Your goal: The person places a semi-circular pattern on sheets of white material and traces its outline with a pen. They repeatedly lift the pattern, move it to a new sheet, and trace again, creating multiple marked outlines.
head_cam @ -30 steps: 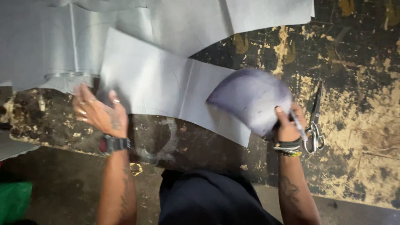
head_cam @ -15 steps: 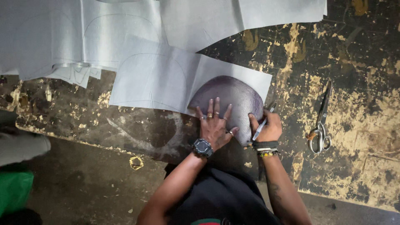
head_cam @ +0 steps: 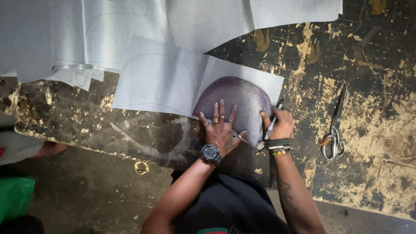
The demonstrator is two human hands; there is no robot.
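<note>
— Purple template (head_cam: pixel 242 97) lies on the right end of the grey sheet (head_cam: pixel 160 82), near the table edge. My left hand (head_cam: pixel 221 130) is spread flat on it with the fingers wide, and it holds nothing, only presses.

— And your right hand?

— My right hand (head_cam: pixel 281 125) is closed around a pen (head_cam: pixel 273 122), with the tip at the right rim of the template.

— What can go wrong, you think?

— If my left hand presses too lightly, the template can slide on the smooth sheet and the line will be false. Also the sheet is loose on the worn table (head_cam: pixel 372 86) — it can shift. The scissors (head_cam: pixel 334 125) lie well apart, so I judge no danger there.
</note>
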